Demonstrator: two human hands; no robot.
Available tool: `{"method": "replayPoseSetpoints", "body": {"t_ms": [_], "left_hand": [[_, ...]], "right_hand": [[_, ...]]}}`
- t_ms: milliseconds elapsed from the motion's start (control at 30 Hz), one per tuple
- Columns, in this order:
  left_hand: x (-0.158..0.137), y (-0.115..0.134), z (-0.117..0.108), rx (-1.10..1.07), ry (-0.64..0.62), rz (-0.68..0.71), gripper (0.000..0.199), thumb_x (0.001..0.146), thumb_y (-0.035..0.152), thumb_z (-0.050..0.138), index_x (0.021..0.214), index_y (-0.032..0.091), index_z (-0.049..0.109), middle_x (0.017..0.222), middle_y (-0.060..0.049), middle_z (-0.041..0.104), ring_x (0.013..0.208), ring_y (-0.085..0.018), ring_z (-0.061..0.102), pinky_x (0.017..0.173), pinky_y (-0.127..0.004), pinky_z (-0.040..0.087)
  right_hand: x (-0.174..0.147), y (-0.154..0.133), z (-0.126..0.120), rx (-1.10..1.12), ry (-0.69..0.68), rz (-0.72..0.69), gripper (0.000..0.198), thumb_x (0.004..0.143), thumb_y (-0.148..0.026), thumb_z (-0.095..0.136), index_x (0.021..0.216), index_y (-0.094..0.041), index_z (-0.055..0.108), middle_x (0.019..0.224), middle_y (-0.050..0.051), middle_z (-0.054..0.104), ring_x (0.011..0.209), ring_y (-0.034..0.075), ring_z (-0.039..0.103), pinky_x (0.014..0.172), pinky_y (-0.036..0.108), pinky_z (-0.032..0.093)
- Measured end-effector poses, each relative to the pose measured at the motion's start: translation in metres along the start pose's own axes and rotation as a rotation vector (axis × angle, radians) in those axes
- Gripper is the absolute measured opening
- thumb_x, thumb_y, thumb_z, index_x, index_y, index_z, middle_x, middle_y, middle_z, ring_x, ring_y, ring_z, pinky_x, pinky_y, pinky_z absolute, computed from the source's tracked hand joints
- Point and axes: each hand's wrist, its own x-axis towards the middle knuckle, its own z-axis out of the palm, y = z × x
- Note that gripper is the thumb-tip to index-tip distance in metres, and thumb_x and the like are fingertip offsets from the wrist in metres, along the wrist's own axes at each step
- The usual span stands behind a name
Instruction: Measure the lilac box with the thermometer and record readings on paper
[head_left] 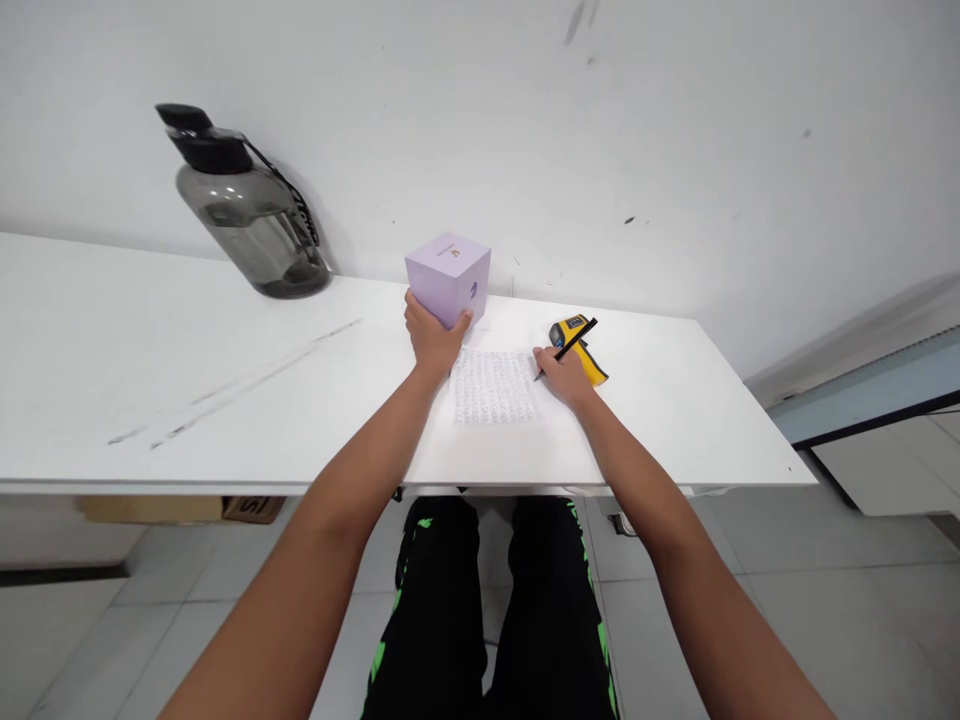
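A lilac box [439,285] stands on the white table near the wall, with small dark marks on its top and side. My left hand [437,335] is wrapped round the box's lower front, thumb on one side and fingers on the other. In my right hand [566,376] is a black pencil [577,338], tilted, its tip down at the right edge of a sheet of paper [495,388]. Rows of small handwriting cover much of that sheet. Just behind my right hand lies a yellow and black gun-shaped device [592,366], partly hidden by the hand and pencil.
A large grey see-through bottle [255,225] with a black lid stands at the back left. The white table [225,400] bears dark streaks and runs along a marked white wall [675,150]. Its right end slants; a cardboard box [172,509] is below on the left.
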Motion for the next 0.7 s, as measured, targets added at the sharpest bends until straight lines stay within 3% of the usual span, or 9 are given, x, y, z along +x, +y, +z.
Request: {"method": "replayPoseSetpoints", "body": {"t_ms": [700], "left_hand": [[0.0,0.0021,-0.002,0.022,-0.011,-0.017,0.111,0.073,0.047,0.082,0.157,0.022,0.013,0.158,-0.021,0.029,0.149,-0.04,0.029,0.123,-0.056,0.029]], "right_hand": [[-0.0029,-0.0053,0.0023,-0.015,0.018,0.01,0.04,0.086,-0.048,0.053,0.056,-0.023,0.047,0.056,-0.003,0.044,0.062,0.014,0.044,0.062,0.029,0.036]]}}
